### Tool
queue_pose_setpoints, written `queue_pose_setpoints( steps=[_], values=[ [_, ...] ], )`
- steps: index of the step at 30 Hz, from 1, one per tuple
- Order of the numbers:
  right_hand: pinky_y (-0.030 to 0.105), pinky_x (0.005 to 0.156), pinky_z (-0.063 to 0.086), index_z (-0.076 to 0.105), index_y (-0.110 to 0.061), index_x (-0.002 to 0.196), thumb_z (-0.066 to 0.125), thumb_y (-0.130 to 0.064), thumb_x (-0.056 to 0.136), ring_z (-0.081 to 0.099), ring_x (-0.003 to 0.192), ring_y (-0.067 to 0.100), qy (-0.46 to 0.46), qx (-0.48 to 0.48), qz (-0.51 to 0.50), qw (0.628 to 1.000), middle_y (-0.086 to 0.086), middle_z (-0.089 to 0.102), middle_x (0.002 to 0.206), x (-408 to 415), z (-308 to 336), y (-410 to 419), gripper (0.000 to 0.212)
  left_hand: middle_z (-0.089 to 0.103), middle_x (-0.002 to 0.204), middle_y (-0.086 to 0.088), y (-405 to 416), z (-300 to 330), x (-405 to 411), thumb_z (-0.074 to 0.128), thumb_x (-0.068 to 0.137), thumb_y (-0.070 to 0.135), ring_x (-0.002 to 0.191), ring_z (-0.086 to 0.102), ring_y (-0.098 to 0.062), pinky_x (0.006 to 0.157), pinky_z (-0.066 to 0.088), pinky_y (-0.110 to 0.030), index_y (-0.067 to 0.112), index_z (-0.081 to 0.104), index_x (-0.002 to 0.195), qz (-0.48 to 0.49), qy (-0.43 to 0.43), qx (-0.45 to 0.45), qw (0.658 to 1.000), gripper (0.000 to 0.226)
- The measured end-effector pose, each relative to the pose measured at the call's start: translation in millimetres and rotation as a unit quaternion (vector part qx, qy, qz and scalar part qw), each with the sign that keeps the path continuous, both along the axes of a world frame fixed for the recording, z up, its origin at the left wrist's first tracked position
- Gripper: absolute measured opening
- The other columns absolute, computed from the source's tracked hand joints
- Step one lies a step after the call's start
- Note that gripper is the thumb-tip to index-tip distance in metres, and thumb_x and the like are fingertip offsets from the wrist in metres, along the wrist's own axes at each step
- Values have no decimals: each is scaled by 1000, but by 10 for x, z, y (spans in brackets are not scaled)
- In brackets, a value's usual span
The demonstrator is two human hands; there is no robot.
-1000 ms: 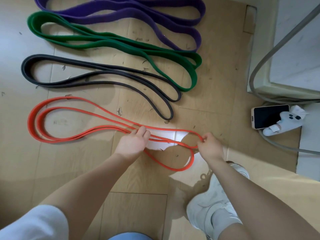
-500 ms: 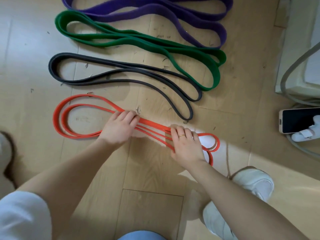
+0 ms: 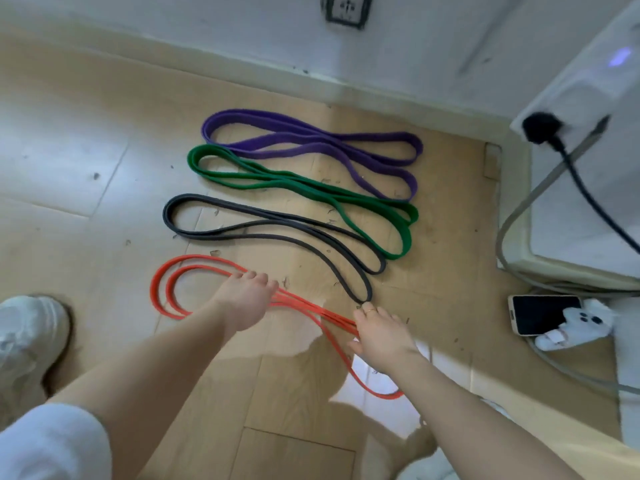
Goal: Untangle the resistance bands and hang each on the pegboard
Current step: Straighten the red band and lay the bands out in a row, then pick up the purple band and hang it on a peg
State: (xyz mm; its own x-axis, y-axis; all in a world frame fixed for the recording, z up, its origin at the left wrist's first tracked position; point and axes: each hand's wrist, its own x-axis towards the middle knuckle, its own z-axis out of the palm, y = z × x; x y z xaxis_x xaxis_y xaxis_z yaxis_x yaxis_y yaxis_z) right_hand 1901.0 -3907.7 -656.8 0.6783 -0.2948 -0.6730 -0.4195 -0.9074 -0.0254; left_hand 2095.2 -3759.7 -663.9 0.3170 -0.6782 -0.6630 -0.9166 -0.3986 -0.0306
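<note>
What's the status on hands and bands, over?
Left hand and right hand both flat on red band, no grip. Four bands on floor, none hung. Pegboard not visible.

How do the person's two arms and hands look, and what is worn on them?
Both forearms are bare. The left arm carries a short white sleeve near the shoulder. The left hand wears nothing that shows. The right hand has a thin gold-coloured ring on one finger. No watch or bracelet is visible on either wrist.

left hand (image 3: 247, 299): arm extended, fingers curled down | right hand (image 3: 379, 332): arm extended, fingers flat
</note>
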Motion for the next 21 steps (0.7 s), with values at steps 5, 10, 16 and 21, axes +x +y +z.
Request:
queue_pose_setpoints(
  steps=[5, 10, 16, 21],
  values=[
    [38, 81, 45, 51, -9, 114, 44, -25, 93, 53, 107, 29, -32, 46, -17, 998, 11, 52, 119, 207, 973, 109, 27, 56, 128, -10, 197, 1097, 94, 43, 94, 27, 117, 52, -29, 93, 45, -36, 14, 47, 131, 85, 17, -34, 996, 39],
    [39, 85, 49, 52, -12, 116, 45, -24, 93, 55, 107, 28, -122, 14, 3, 992, 9, 56, 119, 139, 1909, 477, 28, 62, 113, -9, 498, 2287, -23, 45, 93, 26, 104, 57, -28, 80, 45, -30, 15, 56, 119, 135, -34, -174, 975, 30],
    [38, 85, 52, 57, -17, 114, 48, -28, 93, 57, 100, 21, -191, 24, 6, 981, 4, 60, 114, -121, 2571, 872, 26, 64, 94, -7, 688, 3035, -246, 45, 93, 23, 84, 60, -26, 77, 52, -36, 11, 62, 108, 151, -44, -276, 948, 25],
    [32, 83, 51, 59, -17, 112, 49, -26, 93, 59, 98, 19, -211, 1, 6, 977, 3, 62, 111, 89, 2805, 998, 23, 64, 99, -6, 741, 2986, -255, 44, 95, 25, 83, 59, -22, 77, 52, -34, 14, 59, 115, 145, 0, -294, 945, 27]
  ],
)
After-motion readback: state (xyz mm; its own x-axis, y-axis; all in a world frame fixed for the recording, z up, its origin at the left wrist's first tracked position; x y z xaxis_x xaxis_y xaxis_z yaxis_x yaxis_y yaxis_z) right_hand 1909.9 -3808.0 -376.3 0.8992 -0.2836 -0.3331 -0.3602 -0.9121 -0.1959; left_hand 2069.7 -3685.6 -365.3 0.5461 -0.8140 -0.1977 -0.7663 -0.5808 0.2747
